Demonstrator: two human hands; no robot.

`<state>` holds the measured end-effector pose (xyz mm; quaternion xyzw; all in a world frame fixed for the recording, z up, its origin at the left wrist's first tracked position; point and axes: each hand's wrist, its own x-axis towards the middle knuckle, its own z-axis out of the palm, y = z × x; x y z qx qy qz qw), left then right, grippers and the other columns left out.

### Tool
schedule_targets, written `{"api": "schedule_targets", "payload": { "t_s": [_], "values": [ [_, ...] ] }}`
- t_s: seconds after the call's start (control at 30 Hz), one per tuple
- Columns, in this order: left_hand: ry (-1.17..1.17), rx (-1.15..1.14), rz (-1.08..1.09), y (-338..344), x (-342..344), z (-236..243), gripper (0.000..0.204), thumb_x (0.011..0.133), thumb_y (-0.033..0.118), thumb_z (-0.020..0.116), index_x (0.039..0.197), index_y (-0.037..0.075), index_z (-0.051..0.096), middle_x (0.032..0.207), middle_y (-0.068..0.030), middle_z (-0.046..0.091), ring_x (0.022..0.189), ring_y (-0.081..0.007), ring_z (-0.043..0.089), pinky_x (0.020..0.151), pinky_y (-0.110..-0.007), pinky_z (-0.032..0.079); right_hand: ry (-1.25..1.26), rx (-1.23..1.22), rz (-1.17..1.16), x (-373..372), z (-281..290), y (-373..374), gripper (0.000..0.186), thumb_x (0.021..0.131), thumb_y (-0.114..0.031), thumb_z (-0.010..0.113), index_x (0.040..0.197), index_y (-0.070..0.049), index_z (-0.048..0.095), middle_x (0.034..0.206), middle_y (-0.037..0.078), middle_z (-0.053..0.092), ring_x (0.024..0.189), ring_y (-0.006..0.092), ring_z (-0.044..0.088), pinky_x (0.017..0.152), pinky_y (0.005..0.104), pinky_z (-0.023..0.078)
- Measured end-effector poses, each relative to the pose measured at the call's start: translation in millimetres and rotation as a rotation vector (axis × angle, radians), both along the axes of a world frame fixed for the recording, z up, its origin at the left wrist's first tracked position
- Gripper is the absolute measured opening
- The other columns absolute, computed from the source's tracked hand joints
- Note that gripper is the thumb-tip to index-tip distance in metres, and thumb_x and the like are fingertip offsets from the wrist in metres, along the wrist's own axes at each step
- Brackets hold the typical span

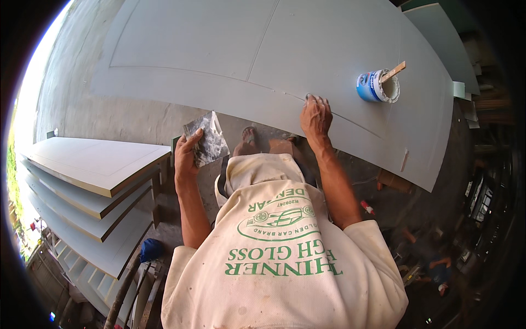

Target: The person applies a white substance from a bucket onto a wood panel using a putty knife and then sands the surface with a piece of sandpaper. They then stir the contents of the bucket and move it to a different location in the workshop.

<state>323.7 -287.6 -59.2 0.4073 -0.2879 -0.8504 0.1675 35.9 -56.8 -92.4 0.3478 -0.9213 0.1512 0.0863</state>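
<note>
A large grey panel (197, 52) with grooved lines lies flat in front of me. My left hand (188, 151) grips a dark, roughly square plate (207, 141) smeared with white paste, thumb on top, just off the panel's near edge. My right hand (316, 116) rests on the panel at a groove, its fingers bent and pressed together. Whatever they may pinch is hidden. White specks of paste dot the groove to the left of those fingertips. Further right on the panel stands a blue and white tin (370, 86) with pale paste round its rim and a wooden stick (394, 71) leaning out.
Several pale panels (98, 159) are stacked on a rack at my left. A thin brownish strip (405, 160) lies near the big panel's right end. Below it, a small red and white object (367, 207) is on the dark floor. Another person (440, 271) shows at lower right.
</note>
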Motion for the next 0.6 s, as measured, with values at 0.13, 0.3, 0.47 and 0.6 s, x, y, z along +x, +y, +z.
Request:
{"api": "schedule_targets", "payload": {
  "t_s": [0.13, 0.3, 0.47, 0.6],
  "values": [
    [0.021, -0.001, -0.019, 0.8, -1.6, 2.4, 0.019, 0.099, 0.011, 0.069, 0.111, -0.003, 0.068, 0.097, -0.0091, 0.075, 0.078, -0.0180, 0.076, 0.071, -0.033, 0.064, -0.063, -0.077, 0.118, 33.2, -3.0, -62.6, 0.016, 0.090, -0.008, 0.058, 0.096, -0.001, 0.071, 0.099, 0.017, 0.073, 0.098, 0.0341, 0.068, 0.089, 0.0436, 0.054],
    [0.047, -0.030, -0.083, -1.6, -18.5, 27.0, 0.018, 0.097, 0.010, 0.071, 0.110, -0.003, 0.068, 0.095, -0.0085, 0.075, 0.077, -0.0182, 0.075, 0.068, -0.035, 0.065, -0.289, -0.071, 0.310, 61.5, 34.0, -76.4, 0.022, 0.092, -0.012, 0.059, 0.104, -0.001, 0.073, 0.106, 0.018, 0.074, 0.103, 0.0353, 0.067, 0.094, 0.0452, 0.051],
    [0.040, -0.076, -0.143, -4.8, -31.6, 47.8, 0.019, 0.096, 0.009, 0.072, 0.110, -0.004, 0.068, 0.096, -0.0112, 0.075, 0.078, -0.0193, 0.076, 0.070, -0.035, 0.066, -0.228, -0.111, 0.178, 40.1, 47.4, 18.0, 0.028, 0.089, -0.010, 0.066, 0.114, -0.004, 0.075, 0.116, 0.013, 0.075, 0.110, 0.0343, 0.066, 0.099, 0.0460, 0.050],
    [0.069, -0.063, -0.181, -4.0, -35.1, 58.5, 0.021, 0.096, 0.009, 0.072, 0.110, -0.005, 0.068, 0.095, -0.0123, 0.075, 0.078, -0.0202, 0.076, 0.070, -0.035, 0.067, -0.139, 0.015, 0.065, 59.1, 54.0, 66.2, 0.024, 0.094, -0.010, 0.063, 0.113, 0.000, 0.074, 0.117, 0.017, 0.073, 0.109, 0.0381, 0.065, 0.095, 0.0471, 0.051]
  ]
}}
